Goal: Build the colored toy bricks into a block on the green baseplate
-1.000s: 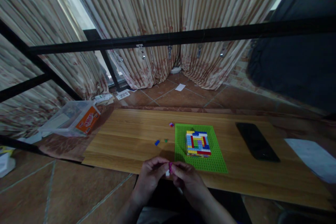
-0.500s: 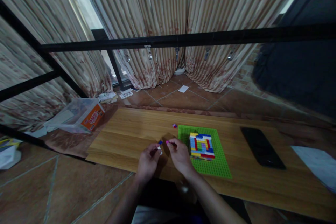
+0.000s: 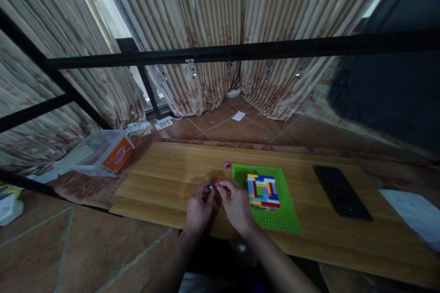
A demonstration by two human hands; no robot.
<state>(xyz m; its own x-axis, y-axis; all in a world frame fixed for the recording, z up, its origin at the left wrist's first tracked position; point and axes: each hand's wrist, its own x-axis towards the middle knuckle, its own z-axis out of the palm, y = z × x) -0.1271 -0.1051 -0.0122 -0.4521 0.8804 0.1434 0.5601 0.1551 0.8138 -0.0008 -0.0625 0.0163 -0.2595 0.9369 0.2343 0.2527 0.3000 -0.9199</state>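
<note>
My left hand [image 3: 199,203] and my right hand [image 3: 237,202] hover close together over the wooden board [image 3: 165,178], just left of the green baseplate [image 3: 275,219]. The left fingers pinch a small brick that looks blue and white [image 3: 209,187]. A small pink brick [image 3: 217,185] sits in the right hand's fingertips. On the baseplate stands a square build of many-coloured bricks [image 3: 263,190]. One loose red-and-white brick [image 3: 227,165] lies on the board beyond my hands.
A black phone [image 3: 342,197] lies on the board to the right, with a white sheet [image 3: 412,210] past it. A clear plastic box with an orange label [image 3: 99,151] sits on the floor at left. A black metal bar [image 3: 240,50] crosses in front of curtains.
Both hands went forward from the board's near edge to the loose bricks. The pieces they held together came apart, one in each hand. The blue and green bricks on the board are hidden now.
</note>
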